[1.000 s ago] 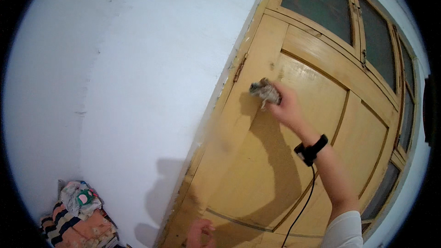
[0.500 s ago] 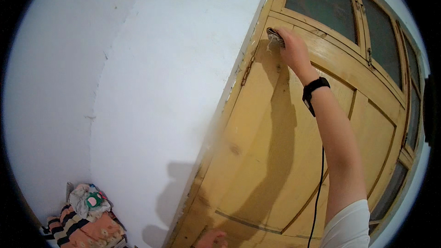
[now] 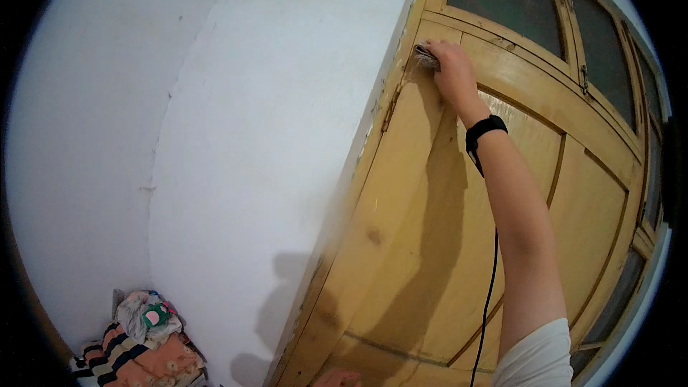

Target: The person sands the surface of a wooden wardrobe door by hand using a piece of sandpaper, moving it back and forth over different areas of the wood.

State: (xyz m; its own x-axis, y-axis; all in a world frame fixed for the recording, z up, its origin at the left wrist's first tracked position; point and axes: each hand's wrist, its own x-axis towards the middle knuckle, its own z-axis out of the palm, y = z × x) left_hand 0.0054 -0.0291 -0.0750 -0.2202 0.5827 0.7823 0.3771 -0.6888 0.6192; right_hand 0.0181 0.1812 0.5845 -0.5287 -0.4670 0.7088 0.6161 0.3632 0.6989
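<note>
My right hand [image 3: 451,72], raised on an arm with a black wristband, is closed round a folded greyish cloth [image 3: 426,59] with frayed threads. It presses the cloth to the upper left corner of a yellow-brown wooden door [image 3: 401,201], beside the frame and above a rusty hinge [image 3: 391,107]. Only a small part of my left hand [image 3: 338,378] shows at the lower edge, in front of the lower door; its fingers are too cut off and dim to read.
Dark panes [image 3: 505,0] sit above the door. Left of it stands a white wall [image 3: 251,136]. A heap of cloths, with a striped orange one [image 3: 154,365], lies in the lower left corner. A black cable [image 3: 489,294] hangs below my right arm.
My right hand has shifted slightly left with the cloth, nearer the door's hinge edge. My left hand has sunk lower, so less of it shows. The view has tilted a little.
</note>
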